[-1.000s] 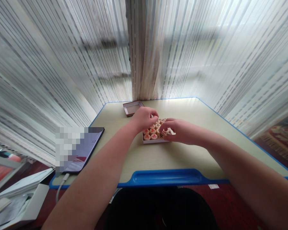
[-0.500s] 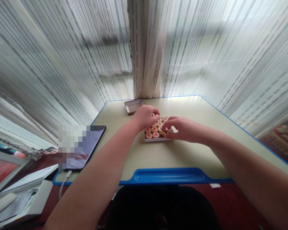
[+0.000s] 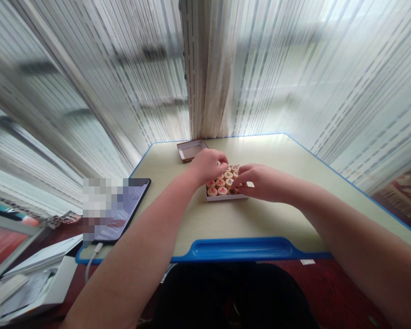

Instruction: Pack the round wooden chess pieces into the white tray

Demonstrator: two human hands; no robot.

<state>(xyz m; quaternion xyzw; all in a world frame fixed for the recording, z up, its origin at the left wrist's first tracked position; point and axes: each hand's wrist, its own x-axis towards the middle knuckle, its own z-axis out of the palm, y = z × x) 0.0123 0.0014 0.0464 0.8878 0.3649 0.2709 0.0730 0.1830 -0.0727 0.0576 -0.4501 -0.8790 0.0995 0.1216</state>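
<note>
A shallow white-edged box (image 3: 222,198) sits mid-table, filled with rows of round wooden pieces bearing red and black characters. My left hand (image 3: 209,165) is over the box's far left corner with its fingers curled together; whatever is between the fingertips is too small to make out. On the right side, my right hand (image 3: 256,181) has its bent fingertips down on the pieces near the front right corner. Thumb and forefinger are bent with a gap between them, and part of the box is hidden beneath this hand.
An upturned box lid (image 3: 191,149) lies behind my left hand. At the left table edge is a tablet (image 3: 130,214) with a white cable (image 3: 97,249). The table's front edge has a blue trough (image 3: 243,249). Curtains hang behind.
My right hand's fingers have shifted slightly on the pieces, and the white spot between thumb and fingers looks different. My left hand has hardly moved. The view has tilted slightly.
</note>
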